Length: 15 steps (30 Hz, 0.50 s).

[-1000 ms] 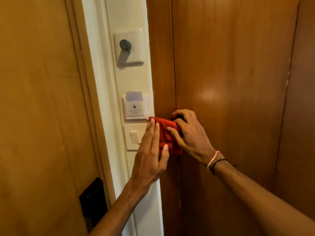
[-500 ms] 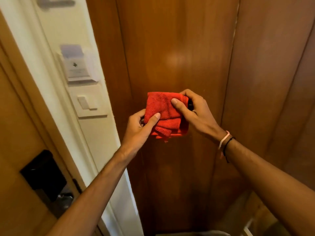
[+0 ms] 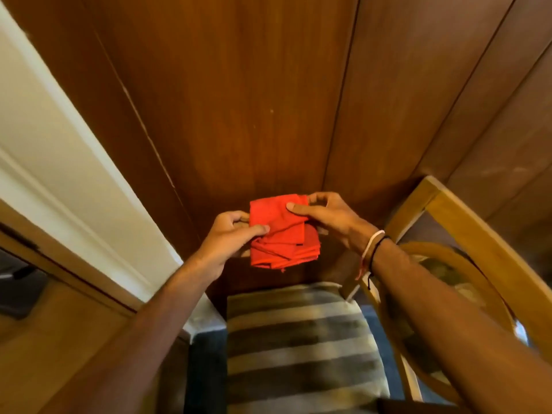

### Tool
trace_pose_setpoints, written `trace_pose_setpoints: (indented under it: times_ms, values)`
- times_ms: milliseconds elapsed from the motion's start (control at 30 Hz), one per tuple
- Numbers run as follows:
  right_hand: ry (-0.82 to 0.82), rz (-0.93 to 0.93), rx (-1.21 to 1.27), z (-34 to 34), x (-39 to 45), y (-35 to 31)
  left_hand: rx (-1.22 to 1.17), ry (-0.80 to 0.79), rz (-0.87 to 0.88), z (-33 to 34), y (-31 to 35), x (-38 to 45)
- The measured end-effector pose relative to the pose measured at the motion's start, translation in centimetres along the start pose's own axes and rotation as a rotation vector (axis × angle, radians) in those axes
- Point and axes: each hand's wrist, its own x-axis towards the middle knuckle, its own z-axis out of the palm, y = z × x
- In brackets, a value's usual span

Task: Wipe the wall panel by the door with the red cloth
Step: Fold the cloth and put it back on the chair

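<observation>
The red cloth (image 3: pixel 280 231), folded in several layers, is held in the air between both hands, a little off the dark wooden wall panel (image 3: pixel 239 100). My left hand (image 3: pixel 228 237) pinches its left edge with thumb on top. My right hand (image 3: pixel 331 218) grips its upper right corner, thumb across the top fold. The white wall strip (image 3: pixel 56 138) beside the door runs along the left; its switches are out of view.
The lighter wooden door (image 3: pixel 59 339) fills the lower left, with a dark lock plate (image 3: pixel 18 282) at its edge. A striped cushion (image 3: pixel 298 339) lies below my hands. A wooden chair frame (image 3: pixel 466 222) stands at the right, over dark blue carpet (image 3: pixel 206 369).
The view has tilted down, away from the switches. Both hands drew the cloth back from the white strip and lowered it in front of the wood panel. The left hand now grips it.
</observation>
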Motion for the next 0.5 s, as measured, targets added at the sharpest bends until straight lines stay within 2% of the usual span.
trace_pose_setpoints:
  times_ms: [200,367,500]
  values:
    - [-0.049,0.425,0.226,0.9,1.5,14.9,0.136,0.107,-0.316,4.0,-13.7,1.6]
    - [0.081,0.664,0.265,3.3,1.7,24.8,0.093,0.173,-0.486,7.7,-23.4,2.5]
    - [0.19,0.752,0.231,4.1,2.0,30.4,0.057,0.165,-0.608,9.7,-29.3,3.1]
